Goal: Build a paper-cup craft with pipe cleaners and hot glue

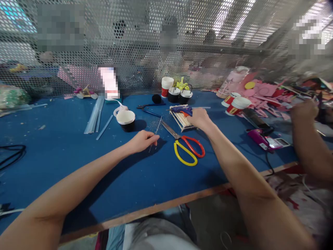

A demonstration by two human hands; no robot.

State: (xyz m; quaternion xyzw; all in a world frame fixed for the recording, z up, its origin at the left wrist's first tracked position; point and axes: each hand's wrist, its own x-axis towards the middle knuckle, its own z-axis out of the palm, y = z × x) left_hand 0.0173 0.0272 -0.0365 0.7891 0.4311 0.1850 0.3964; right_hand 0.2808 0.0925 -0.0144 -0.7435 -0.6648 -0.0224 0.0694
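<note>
My left hand (146, 140) is closed in a pinch on a thin silvery strand (158, 125), which points up and away from the fingertips. My right hand (201, 118) wraps round a blue glue gun (184, 110) with an orange trigger. Its nozzle points left, above a small rack of pale wooden sticks (180, 119). Between both hands lie large scissors (177, 136) with one yellow and one red handle, blades slightly apart. A black paper cup with a white inside (126, 119) stands beyond my left hand.
Clear glue sticks (94, 116) and pliers (149, 111) lie on the blue table (109, 184). At the back stand white-and-red cups (166, 86) and small black buckets (173, 94). Right are tipped cups (238, 105), a purple glue gun (260, 139), pink cut pieces (273, 93) and another person's arm (309, 135).
</note>
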